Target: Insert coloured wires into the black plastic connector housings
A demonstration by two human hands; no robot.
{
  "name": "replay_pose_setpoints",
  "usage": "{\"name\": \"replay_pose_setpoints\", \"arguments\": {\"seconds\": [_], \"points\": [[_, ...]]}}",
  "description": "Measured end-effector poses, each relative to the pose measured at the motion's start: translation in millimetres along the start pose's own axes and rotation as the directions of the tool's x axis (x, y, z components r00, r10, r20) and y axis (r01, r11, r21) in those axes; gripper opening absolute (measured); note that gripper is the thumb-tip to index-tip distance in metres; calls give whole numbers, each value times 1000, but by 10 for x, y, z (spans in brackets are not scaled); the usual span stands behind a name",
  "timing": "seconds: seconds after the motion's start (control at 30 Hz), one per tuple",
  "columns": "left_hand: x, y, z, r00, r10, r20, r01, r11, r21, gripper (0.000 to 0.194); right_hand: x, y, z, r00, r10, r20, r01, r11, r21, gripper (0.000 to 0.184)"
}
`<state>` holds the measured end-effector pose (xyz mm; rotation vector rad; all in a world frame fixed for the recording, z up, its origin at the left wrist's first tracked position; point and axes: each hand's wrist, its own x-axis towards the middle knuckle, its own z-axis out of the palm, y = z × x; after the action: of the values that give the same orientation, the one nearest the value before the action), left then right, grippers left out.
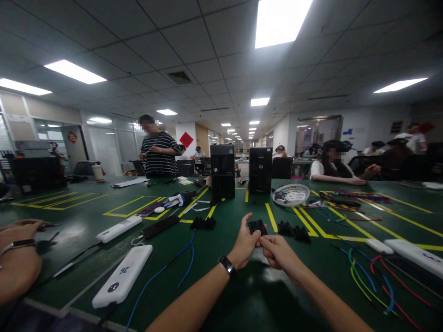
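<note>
My left hand [243, 244] is closed around a small black ridged block [256, 226], with the thumb pressed on its near side. Against the block's lower edge, the fingers of my right hand [279, 254] are pinched together; whatever lies between them is too small to make out. Similar black ridged blocks lie on the green table on either side: one group [203, 223] to the left and another row [294, 231] to the right. A blue wire [162, 267] runs across the table left of my forearms.
Two black computer towers [223, 173] stand ahead, near a white basket [291, 195]. White power banks [122, 275] lie left, beside a co-worker's arm [20, 258]. Coloured wires [367, 272] and another white power bank [415, 253] are at right. Yellow tape marks the table [194, 299].
</note>
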<state>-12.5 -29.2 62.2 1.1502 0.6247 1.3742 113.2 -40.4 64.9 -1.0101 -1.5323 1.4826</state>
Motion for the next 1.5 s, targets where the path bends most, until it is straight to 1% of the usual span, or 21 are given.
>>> {"name": "replay_pose_setpoints", "arguments": {"seconds": [0.1,0.17,0.27,0.33,0.47,0.53,0.6,0.7,0.8,0.87,0.93,1.0,1.1,1.17,1.23,1.33,1.4,1.5], "points": [[27,8,-34,1000,-26,1,26,998,-53,71,-2,29,47,1000,8,-11,-8,1000,19,36],[65,13,-73,1000,-26,-10,25,992,-123,61,-6,60,99,1000,2,11,-2,999,52,36],[136,-17,-120,994,1,-107,-19,986,-164,48,-22,107,187,997,2,73,-10,994,111,34],[170,-65,-145,988,-3,-157,-18,991,-136,45,-32,144,243,997,11,78,-19,994,104,32],[182,-134,-199,982,35,-187,-34,999,12,40,-38,162,318,1000,-5,22,4,1000,17,24],[178,-120,-207,972,62,-228,-46,996,75,43,-44,106,330,1000,-7,-12,7,1000,-6,21],[178,-79,-179,957,78,-279,-56,995,84,48,-54,27,328,998,-11,-63,9,999,-33,19],[183,-10,-90,953,78,-294,-79,997,9,50,-62,-31,319,991,-72,-110,59,991,-120,20],[180,24,-16,954,44,-296,-80,991,-111,49,-40,51,338,978,-174,-116,150,970,-191,26],[175,28,-3,952,19,-305,-75,982,-173,50,-15,133,368,969,-216,-123,189,961,-200,29],[171,34,-11,953,10,-304,-76,976,-206,51,5,182,393,970,-211,-120,190,967,-169,31],[168,52,-22,954,0,-299,-71,972,-224,50,6,176,393,980,-177,-96,167,981,-100,31],[165,102,-26,960,-40,-277,-36,963,-266,44,-31,94,338,991,-123,-58,124,992,17,29],[168,128,-26,964,-55,-261,-20,960,-279,41,-63,31,283,993,-108,-46,110,992,59,28],[180,129,-33,959,-36,-281,-40,965,-258,37,-85,-13,238,994,-107,-11,107,992,59,27],[211,79,-52,939,40,-343,-108,977,-182,33,-86,-28,232,994,-107,34,107,994,-12,25],[230,31,-65,922,99,-374,-151,982,-112,31,-69,-6,286,992,-125,-11,123,988,-96,25],[237,-4,-84,899,157,-410,-178,984,-14,31,-31,47,409,967,-213,-141,174,953,-247,24]]}}
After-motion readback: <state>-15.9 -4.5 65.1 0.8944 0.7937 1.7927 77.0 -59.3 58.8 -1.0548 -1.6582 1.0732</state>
